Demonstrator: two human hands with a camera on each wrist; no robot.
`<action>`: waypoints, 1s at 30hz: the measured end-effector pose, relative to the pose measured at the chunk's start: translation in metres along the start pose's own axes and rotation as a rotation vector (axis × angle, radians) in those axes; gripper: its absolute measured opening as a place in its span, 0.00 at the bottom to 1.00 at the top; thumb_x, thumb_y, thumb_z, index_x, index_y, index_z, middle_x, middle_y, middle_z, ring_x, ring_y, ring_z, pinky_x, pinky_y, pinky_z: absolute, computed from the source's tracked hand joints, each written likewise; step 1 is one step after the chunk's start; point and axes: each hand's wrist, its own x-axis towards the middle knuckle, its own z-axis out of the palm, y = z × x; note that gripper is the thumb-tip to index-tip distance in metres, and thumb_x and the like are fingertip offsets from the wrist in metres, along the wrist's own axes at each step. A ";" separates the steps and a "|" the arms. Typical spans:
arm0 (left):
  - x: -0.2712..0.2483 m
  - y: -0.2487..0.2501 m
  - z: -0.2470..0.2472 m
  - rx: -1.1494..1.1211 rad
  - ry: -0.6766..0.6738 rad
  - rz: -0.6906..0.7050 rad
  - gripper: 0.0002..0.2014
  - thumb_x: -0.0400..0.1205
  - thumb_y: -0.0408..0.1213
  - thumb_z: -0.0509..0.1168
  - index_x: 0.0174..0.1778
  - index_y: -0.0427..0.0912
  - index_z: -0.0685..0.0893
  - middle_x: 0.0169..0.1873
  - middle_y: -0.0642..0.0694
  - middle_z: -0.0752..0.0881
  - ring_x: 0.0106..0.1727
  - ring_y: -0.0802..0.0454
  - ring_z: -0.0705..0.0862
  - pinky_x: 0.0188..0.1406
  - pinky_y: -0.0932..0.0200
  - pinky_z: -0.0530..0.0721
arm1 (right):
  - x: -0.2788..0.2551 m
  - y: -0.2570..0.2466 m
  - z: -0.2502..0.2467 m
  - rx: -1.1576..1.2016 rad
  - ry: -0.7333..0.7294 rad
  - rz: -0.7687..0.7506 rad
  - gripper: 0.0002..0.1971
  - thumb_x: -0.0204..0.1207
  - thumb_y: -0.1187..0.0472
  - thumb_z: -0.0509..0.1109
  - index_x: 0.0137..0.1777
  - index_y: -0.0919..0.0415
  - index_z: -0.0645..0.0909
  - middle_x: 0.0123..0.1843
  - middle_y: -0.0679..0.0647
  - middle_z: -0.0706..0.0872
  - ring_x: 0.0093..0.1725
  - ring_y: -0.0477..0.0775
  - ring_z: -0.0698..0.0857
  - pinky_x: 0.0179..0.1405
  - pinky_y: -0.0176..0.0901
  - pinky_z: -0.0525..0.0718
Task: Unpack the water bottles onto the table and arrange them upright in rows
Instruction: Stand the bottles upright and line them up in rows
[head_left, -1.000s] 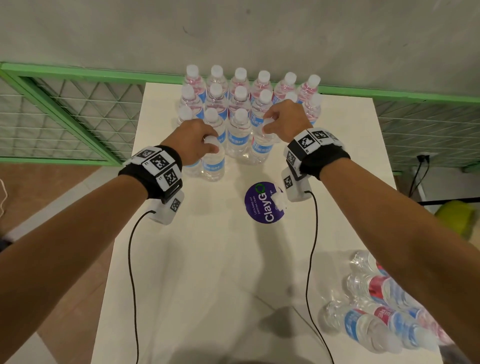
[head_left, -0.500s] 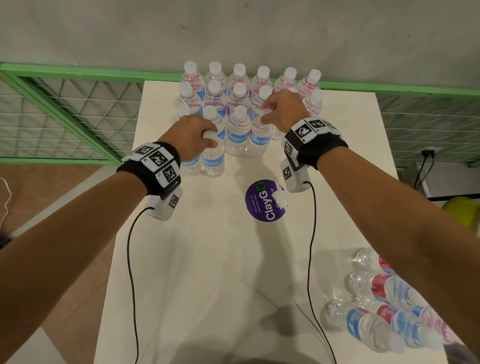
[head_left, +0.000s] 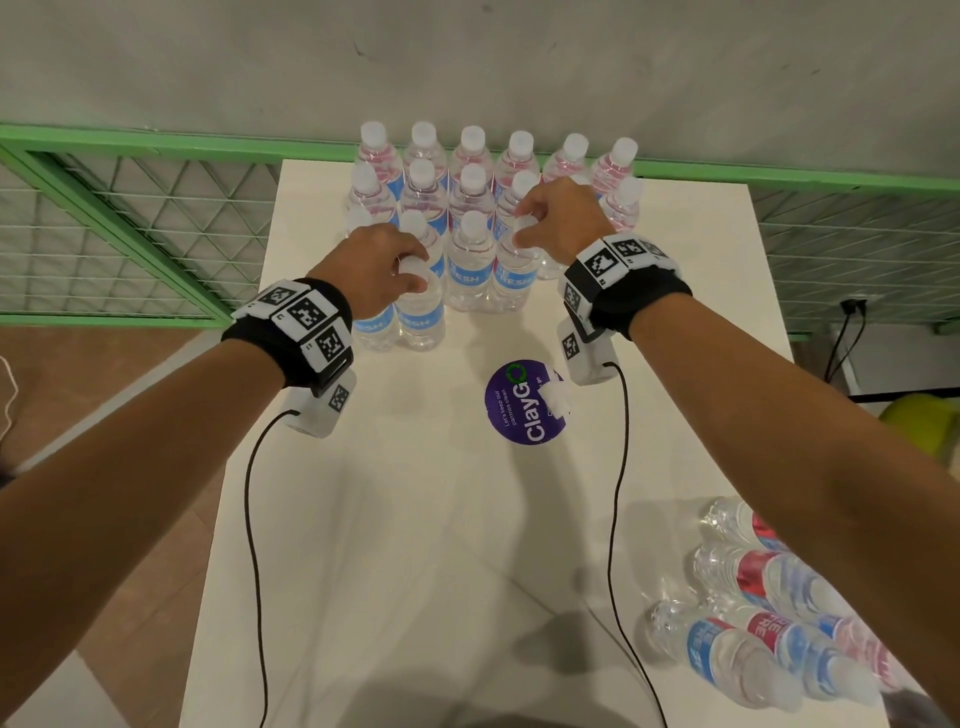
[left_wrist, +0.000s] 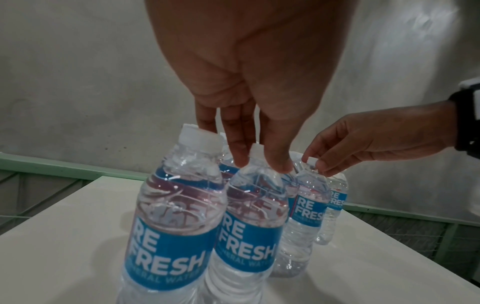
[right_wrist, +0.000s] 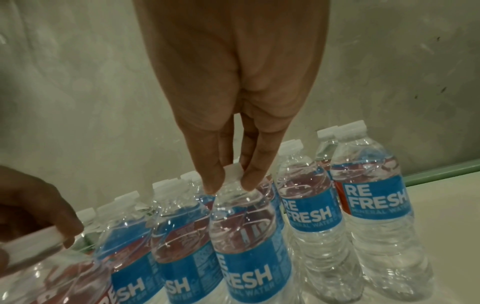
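Observation:
Several upright water bottles (head_left: 470, 171) with white caps and blue labels stand in rows at the far end of the white table (head_left: 415, 545). My left hand (head_left: 410, 271) pinches the cap of a front-row bottle (head_left: 422, 317); in the left wrist view its fingers (left_wrist: 240, 158) grip that cap above the bottle (left_wrist: 249, 226). My right hand (head_left: 524, 235) pinches the cap of another upright bottle (head_left: 514, 278), which in the right wrist view is the bottle (right_wrist: 246, 236) under my fingertips (right_wrist: 213, 181). Several more bottles (head_left: 769, 623) lie on their sides at the near right corner.
A round purple ClayGo sticker (head_left: 524, 405) lies on the table between my wrists. A green mesh railing (head_left: 130, 234) runs behind and left of the table, with a grey wall beyond. Wrist camera cables (head_left: 254, 519) trail over the tabletop.
Both hands have nudged their bottles slightly farther back toward the standing rows, still pinching the caps. The right bottle now stands beside the front row.

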 end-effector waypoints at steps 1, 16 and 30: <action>0.000 -0.001 0.000 -0.008 -0.003 -0.001 0.18 0.77 0.38 0.70 0.62 0.37 0.81 0.53 0.36 0.82 0.52 0.42 0.80 0.54 0.55 0.74 | -0.001 0.000 0.000 0.003 -0.007 -0.005 0.19 0.68 0.63 0.76 0.60 0.62 0.84 0.48 0.51 0.77 0.46 0.50 0.76 0.45 0.37 0.71; -0.023 0.027 0.013 0.156 0.216 0.264 0.19 0.80 0.41 0.65 0.67 0.42 0.77 0.63 0.37 0.79 0.70 0.38 0.71 0.69 0.43 0.65 | -0.136 0.009 -0.039 0.509 -0.025 0.077 0.15 0.73 0.61 0.75 0.59 0.56 0.83 0.56 0.53 0.83 0.52 0.47 0.82 0.56 0.49 0.87; -0.099 0.276 0.183 0.230 -0.539 1.023 0.24 0.83 0.45 0.61 0.76 0.53 0.67 0.75 0.44 0.67 0.72 0.43 0.68 0.69 0.45 0.71 | -0.418 0.105 -0.053 0.348 -0.162 0.531 0.09 0.72 0.61 0.75 0.50 0.48 0.85 0.52 0.45 0.87 0.44 0.46 0.85 0.38 0.26 0.77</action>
